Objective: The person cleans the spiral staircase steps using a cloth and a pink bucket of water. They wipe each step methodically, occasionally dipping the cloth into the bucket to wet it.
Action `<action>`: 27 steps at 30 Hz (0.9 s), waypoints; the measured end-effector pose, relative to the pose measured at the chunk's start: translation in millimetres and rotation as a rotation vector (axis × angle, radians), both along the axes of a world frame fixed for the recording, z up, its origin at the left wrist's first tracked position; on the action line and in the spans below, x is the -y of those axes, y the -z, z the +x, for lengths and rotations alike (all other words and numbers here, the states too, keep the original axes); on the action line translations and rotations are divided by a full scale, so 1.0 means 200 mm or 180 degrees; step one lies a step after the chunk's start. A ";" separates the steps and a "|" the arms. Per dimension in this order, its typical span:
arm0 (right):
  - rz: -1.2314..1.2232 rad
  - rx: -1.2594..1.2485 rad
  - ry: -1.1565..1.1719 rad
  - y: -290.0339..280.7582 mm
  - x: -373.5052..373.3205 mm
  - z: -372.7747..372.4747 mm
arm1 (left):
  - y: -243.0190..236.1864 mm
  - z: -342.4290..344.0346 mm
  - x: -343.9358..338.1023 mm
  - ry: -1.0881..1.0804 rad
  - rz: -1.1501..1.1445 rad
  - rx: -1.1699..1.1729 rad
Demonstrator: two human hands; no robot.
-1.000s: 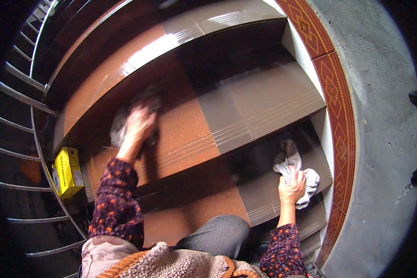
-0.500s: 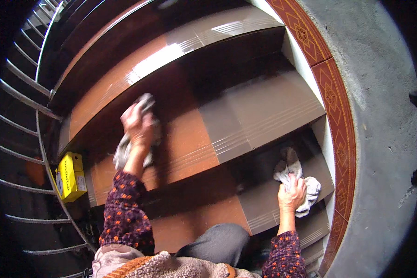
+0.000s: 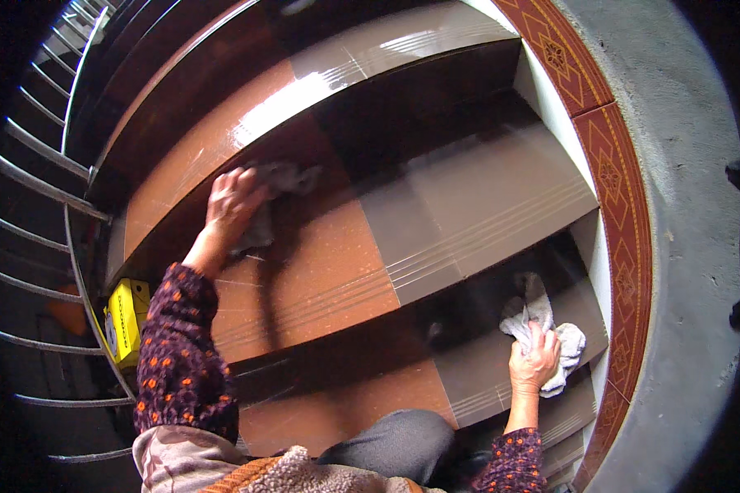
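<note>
- Head view, left: the left hand [image 3: 234, 201] is at a grey cloth [image 3: 292, 178] on reddish-brown stair tile [image 3: 329, 259]; with the blur, I cannot tell whether its fingers clamp it.
- Right and nearer: the right hand [image 3: 536, 361] has its fingers curled together, gripping a white cloth [image 3: 571, 341] on the step below.
- Wiping well probably calls for flat cloth, even pressure and overlapping strokes.
- Left: a yellow box [image 3: 131, 308] carries dark lettering.

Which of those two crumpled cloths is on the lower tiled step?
The white fabric cloth gripped in the person's bare right hand; the darker grey cloth by the bare left hand is at the tiled step above.
</note>
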State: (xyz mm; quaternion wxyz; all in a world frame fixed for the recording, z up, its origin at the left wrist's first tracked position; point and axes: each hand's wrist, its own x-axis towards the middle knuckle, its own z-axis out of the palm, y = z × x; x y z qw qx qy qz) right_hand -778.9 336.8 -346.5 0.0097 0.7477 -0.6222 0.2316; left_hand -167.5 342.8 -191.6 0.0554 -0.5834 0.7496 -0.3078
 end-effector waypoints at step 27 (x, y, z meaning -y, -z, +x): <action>0.0208 -0.0251 0.0006 0.06 0.01 -0.01 | 0.24 -0.58 0.01 -0.1003 0.0034 -0.2181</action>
